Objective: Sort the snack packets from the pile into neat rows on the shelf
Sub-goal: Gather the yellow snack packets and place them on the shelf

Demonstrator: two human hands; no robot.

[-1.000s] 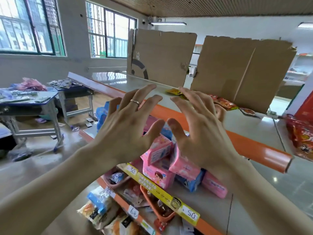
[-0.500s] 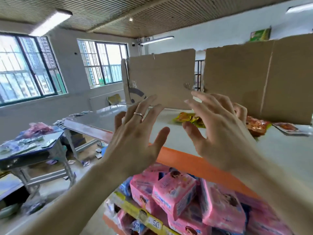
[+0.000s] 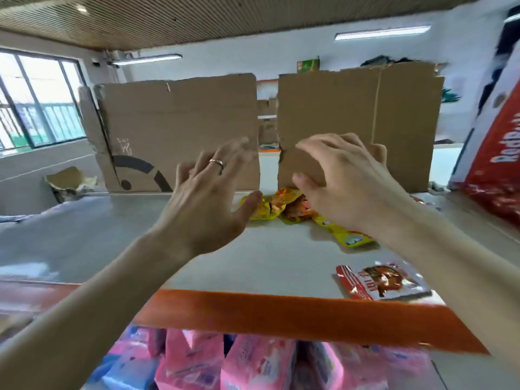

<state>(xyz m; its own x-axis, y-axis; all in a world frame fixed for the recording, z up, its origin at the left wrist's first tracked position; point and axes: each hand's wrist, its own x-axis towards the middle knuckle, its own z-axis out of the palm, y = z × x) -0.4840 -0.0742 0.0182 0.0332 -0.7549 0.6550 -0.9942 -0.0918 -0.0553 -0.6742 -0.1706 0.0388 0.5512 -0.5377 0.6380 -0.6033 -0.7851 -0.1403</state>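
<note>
Yellow and orange snack packets [image 3: 281, 206] heaped loose at the far middle of the grey shelf [image 3: 253, 263], just in front of two upright cardboard sheets [image 3: 180, 122]. Reaching toward that heap with both hands, neither yet gripping anything. Nearest the heap's left edge, the left hand [image 3: 208, 198], spread wide with fingers straight and blurred, thumb close to the nearest wrapper. Over the heap's right side, the right hand [image 3: 346, 187], fingers loosely curved and holding nothing as far as can be seen. Just off the near right of the heap, one yellow packet [image 3: 351, 239], partly hidden by the right forearm. Further right and nearer, flat and alone beside the shelf's orange front edge [image 3: 281, 313], one red packet [image 3: 382, 280]. No rows visible anywhere on the shelf top. Judged from this layout: sorting barely begun, if at all, with the whole heap and both stray packets left to be picked out, grouped by kind and lined up. On the level below, pink packs [image 3: 253, 364] crowded together; at the far right, a tall red bag [image 3: 501, 153] leaning, apparently no part of the job.
</note>
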